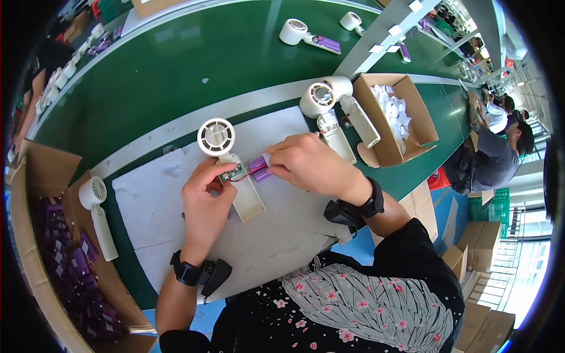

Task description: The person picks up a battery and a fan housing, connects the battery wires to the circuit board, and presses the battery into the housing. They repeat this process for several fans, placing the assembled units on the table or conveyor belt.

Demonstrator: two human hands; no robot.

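A white hand-held fan (226, 165) lies open on a grey mat (276, 229), its round head pointing away from me and a small circuit board showing in the handle. My left hand (205, 203) grips the fan's handle at the board. My right hand (309, 165) pinches a purple battery (258, 169) joined to the board by thin wires, right beside the handle.
Two more white fans (332, 112) lie on the mat's far right, beside an open cardboard box (412, 115) of white pieces. A box of purple batteries (65, 259) with a fan (99, 215) on its edge sits at my left. The green conveyor belt (176, 65) carries other fans. Other people work at the far right.
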